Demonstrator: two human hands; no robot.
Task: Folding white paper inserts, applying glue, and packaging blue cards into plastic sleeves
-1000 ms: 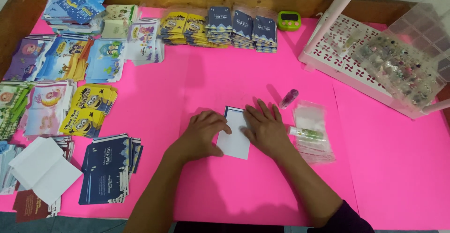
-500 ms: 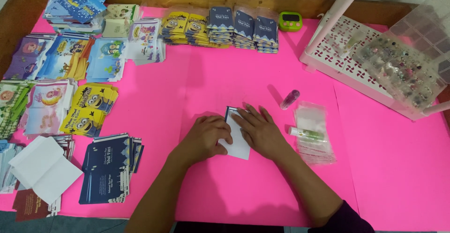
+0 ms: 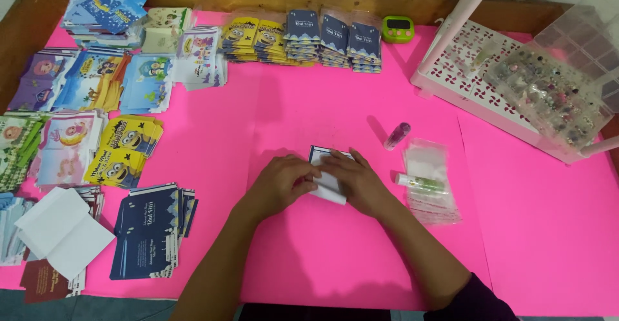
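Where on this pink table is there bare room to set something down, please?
Bare pink lies right of the plastic sleeves below the white rack, and between the card row and both hands. The left side is crowded with card stacks.
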